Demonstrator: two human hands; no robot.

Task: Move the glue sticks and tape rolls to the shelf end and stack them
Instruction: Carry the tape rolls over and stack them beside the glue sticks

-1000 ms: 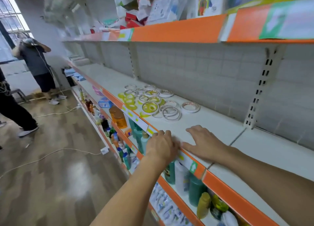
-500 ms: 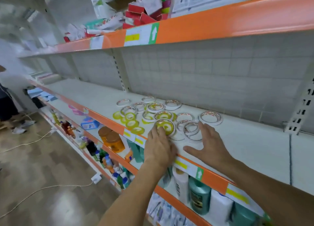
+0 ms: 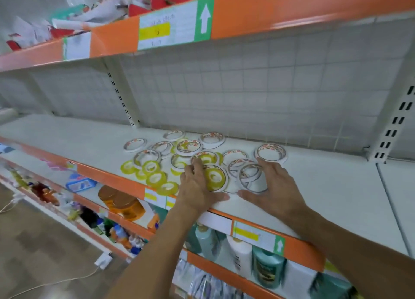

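Observation:
Several flat tape rolls lie scattered on the white shelf (image 3: 325,186). White-rimmed ones (image 3: 270,152) sit toward the back and small yellow ones (image 3: 156,178) near the orange front edge. My left hand (image 3: 197,186) lies with straight fingers against the left side of a large yellow-centred roll (image 3: 215,177), thumb along the shelf front. My right hand (image 3: 272,186) lies flat and spread beside two overlapping white rolls (image 3: 251,177), fingertips touching them. I see no glue sticks.
An orange-edged upper shelf (image 3: 247,9) with red boxes and papers hangs overhead. Bottles and jars (image 3: 122,203) fill the lower shelves. A slotted upright (image 3: 395,119) stands at the right. A power strip and cable (image 3: 103,259) lie on the wooden floor.
The view has swung toward the shelf and closer. Both hands slid left along the shelf from the bare stretch to the tape rolls and now touch them.

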